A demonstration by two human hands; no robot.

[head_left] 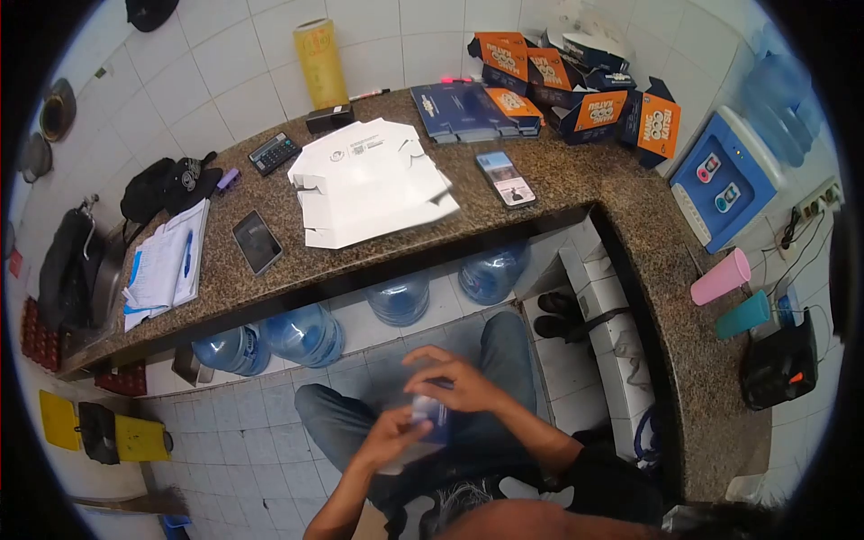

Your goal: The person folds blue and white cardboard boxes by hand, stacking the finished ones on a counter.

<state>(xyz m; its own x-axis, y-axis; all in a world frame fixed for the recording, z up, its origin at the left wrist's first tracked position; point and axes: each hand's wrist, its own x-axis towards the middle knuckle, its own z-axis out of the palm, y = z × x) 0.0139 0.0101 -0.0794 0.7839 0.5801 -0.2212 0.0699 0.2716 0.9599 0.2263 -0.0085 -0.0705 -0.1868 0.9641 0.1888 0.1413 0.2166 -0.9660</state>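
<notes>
Over my lap is a small dark blue cardboard box [438,421], partly covered by my fingers and smeared by motion. My left hand [392,440] grips its near left side, with the thumb along the box. At its upper end is my right hand [461,382], fingers bent and partly apart, with the thumb and fingertips on a dark flap. On the counter ahead lies a stack of flat white card blanks [373,184]. Folded orange and blue boxes [598,110] are heaped at the back right, beside a pile of flat blue blanks [463,112].
The granite counter [576,175] curves around me. On it are a lit phone [505,178], a dark phone [257,242], a calculator [274,154], papers [166,265], a yellow roll [320,65] and a water dispenser [729,180]. Large water bottles [301,335] stand underneath.
</notes>
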